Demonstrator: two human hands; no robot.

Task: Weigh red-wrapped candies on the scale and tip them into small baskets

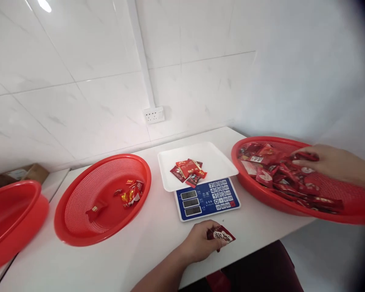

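Note:
Near the table's front edge, my left hand (202, 242) is closed on a dark red packet (221, 236) with white lettering. My right hand (318, 160) reaches over the right red basket (261, 198) and pinches a small dark red packet (306, 156) above the heap of red packets (280, 174). Between the hands stands a digital scale (208, 198) with a blue keypad. Several red packets (189, 170) lie piled on its white tray (213, 156).
Left of the scale, another red basket (82, 186) holds a few red and gold packets (132, 194). A third red basket (18, 227) stands at the far left, before a cardboard box (33, 172). A wall socket (153, 115) sits behind the white table (158, 243).

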